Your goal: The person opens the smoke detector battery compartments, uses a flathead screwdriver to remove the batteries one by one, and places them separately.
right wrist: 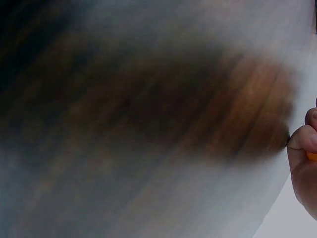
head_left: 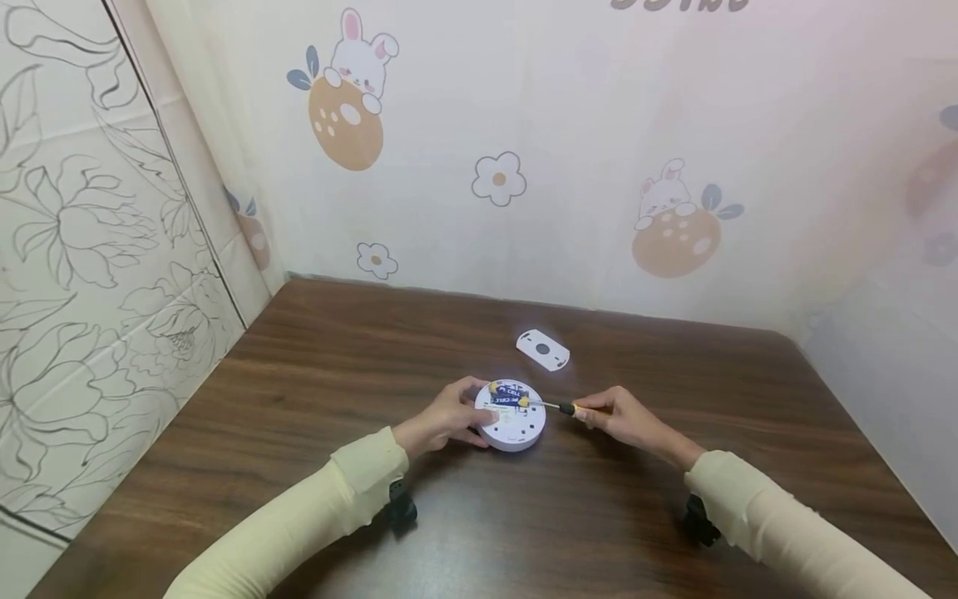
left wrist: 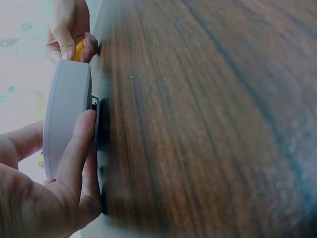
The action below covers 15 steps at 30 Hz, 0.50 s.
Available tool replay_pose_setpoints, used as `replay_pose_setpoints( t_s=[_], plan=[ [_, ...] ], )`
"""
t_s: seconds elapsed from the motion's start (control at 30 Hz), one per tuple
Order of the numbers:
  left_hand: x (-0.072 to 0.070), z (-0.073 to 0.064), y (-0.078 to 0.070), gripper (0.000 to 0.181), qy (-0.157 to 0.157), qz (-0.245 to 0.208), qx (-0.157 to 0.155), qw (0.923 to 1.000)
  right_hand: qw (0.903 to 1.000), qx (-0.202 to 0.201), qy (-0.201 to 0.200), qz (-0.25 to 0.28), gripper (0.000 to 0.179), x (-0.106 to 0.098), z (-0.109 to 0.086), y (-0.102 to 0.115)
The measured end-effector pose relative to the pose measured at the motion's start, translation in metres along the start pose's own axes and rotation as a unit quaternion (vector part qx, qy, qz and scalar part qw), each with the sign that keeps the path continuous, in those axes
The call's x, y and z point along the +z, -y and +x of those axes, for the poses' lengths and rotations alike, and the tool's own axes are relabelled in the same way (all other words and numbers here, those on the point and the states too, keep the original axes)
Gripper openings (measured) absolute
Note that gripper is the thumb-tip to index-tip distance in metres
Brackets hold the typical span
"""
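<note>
My left hand (head_left: 446, 416) grips a round white battery device (head_left: 512, 433), shaped like a smoke alarm, by its left edge. The thumb lies on the face; in the left wrist view fingers curl under the thick grey-white side (left wrist: 69, 104). Two dark blue batteries (head_left: 506, 394) with yellow ends sit side by side in its upper part. In my right hand (head_left: 621, 416) is a screwdriver (head_left: 575, 410) with a yellow and black handle. Its thin metal shaft reaches left to the right end of the batteries; whether the tip touches them cannot be told.
A white oblong plate (head_left: 543, 350) with a round dark centre lies behind the device on the brown wooden table (head_left: 359, 358). A patterned cloth wall (head_left: 464, 241) stands along the table's back edge. Dark wrist cameras (head_left: 402, 509) hang below both sleeves.
</note>
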<state>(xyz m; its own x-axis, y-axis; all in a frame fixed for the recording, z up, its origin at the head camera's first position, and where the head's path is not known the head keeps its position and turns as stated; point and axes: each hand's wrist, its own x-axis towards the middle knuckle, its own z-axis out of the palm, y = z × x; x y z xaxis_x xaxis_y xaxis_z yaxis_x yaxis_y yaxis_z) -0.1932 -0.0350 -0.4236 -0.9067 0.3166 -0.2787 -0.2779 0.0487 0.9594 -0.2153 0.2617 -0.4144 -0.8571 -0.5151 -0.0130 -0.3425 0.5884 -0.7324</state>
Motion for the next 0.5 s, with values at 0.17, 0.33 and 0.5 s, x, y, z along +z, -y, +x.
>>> replay_pose_setpoints(
  t_s=[0.17,0.33,0.5],
  plan=[
    [-0.0001,0.0002,-0.0012,0.053,0.002,-0.004,0.001,1.0,0.9999,0.004,0.006,0.011,0.027,-0.0023,0.0006,-0.0002],
    [0.0001,0.0003,-0.001,0.053,0.003,-0.006,0.0,1.0,0.9994,0.002,0.016,0.029,0.027,-0.0039,0.0009,0.0001],
    [0.0001,0.0009,-0.0001,0.053,0.006,-0.008,0.0,1.0,0.9988,-0.001,0.024,0.041,0.026,-0.005,0.0007,-0.001]
  ],
)
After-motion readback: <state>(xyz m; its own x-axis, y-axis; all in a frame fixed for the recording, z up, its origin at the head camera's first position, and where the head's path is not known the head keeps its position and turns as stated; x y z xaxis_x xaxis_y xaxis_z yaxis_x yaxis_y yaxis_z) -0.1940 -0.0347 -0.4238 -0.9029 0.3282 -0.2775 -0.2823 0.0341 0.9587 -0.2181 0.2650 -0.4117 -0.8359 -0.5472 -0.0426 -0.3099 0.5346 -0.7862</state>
